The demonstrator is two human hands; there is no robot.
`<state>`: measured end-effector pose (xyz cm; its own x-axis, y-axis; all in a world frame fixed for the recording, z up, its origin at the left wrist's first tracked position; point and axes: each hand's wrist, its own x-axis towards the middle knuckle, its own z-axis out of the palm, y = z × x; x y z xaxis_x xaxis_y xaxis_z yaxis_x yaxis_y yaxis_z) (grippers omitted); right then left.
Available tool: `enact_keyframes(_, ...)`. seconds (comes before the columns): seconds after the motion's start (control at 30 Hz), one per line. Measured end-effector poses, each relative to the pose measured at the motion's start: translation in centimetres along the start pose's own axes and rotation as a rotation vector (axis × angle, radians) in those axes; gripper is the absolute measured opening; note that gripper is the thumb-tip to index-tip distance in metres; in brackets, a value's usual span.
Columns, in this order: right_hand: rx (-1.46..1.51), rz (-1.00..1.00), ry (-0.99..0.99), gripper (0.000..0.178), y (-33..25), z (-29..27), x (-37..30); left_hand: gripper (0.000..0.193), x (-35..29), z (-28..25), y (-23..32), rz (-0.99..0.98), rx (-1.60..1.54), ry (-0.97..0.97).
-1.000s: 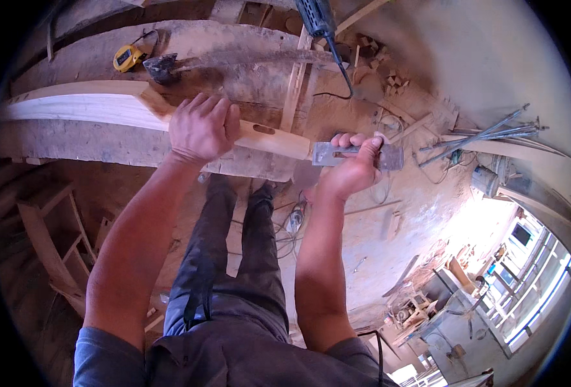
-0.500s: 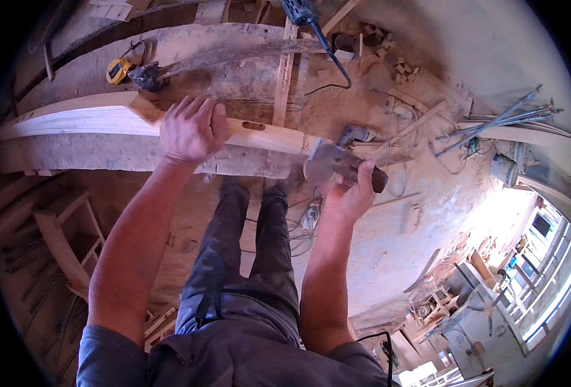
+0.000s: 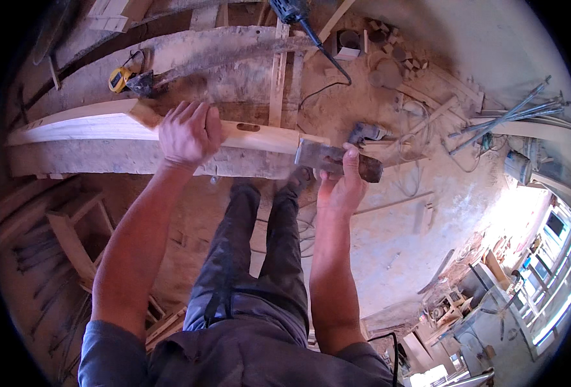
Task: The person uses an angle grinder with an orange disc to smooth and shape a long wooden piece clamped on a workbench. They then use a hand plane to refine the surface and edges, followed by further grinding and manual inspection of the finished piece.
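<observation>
A long pale wooden piece (image 3: pixel 266 137) lies across the workbench (image 3: pixel 247 166), with a broad left part, an oval slot near its middle and a narrower tongue at its right end. My left hand (image 3: pixel 187 137) is closed over the piece, left of the slot. My right hand (image 3: pixel 342 187) grips a dark block-like tool (image 3: pixel 324 157) with a greyish left end, thumb up on its face. The tool lies against the near side of the tongue; its exact kind is unclear. Part of the right fingers is hidden behind it.
On the bench are a yellow tape measure (image 3: pixel 119 79) and a dark-headed tool (image 3: pixel 142 84). A corded power tool (image 3: pixel 289 10) sits at the far edge. A drill (image 3: pixel 366 133), wood offcuts (image 3: pixel 407 62) and metal rods (image 3: pixel 524 116) lie to the right; a wooden frame (image 3: pixel 72 242) stands lower left.
The tool in my right hand has shifted left along the tongue and turned, its face now showing as a flatter rectangle. My left hand keeps its hold. The whole view has shifted slightly.
</observation>
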<state>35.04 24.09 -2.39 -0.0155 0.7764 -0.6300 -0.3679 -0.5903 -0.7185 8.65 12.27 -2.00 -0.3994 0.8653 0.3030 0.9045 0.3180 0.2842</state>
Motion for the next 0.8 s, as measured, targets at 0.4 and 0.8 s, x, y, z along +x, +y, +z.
enact_keyframes(0.4, 0.04, 0.076, -0.119, 0.027, -2.2, -0.5, -0.8, 0.019, -0.1, 0.0, -0.2, 0.026, 0.007, 0.02)
enact_keyframes(0.8, 0.017, -0.032, 0.019, 0.031, -2.9, -1.5, 1.0, 0.018, -0.1, 0.0, -0.1, 0.029, -0.007, 0.028)
